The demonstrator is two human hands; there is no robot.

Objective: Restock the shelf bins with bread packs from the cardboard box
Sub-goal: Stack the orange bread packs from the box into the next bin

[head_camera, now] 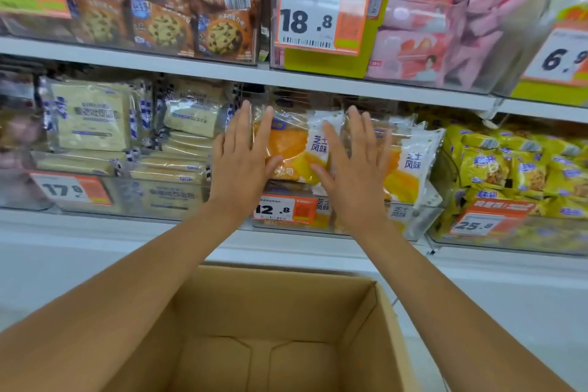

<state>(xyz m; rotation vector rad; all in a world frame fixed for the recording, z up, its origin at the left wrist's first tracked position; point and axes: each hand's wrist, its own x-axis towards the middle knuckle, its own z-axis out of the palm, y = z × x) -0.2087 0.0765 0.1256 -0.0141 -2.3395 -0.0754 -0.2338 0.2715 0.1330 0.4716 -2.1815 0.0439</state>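
This is a grocery shop. White shelves [159, 62] carry clear bins [496, 51] of packaged bread [89, 118] and biscuits [222, 35], each fronted by a price tag [318, 21].

Two white boards here, the upper shelf [197, 68] and the lower shelf [111, 226], each lined with clear bins [426, 216] sitting side by side. Up top there are cookie packs [165, 25] on the left and pink packs [420, 51] right next to them. Down below, left to right: pale toast packs [92, 118], orange cheese bread packs [296, 143], yellow snack packs [515, 169]. Price tags [305, 21] hang on the bin fronts.
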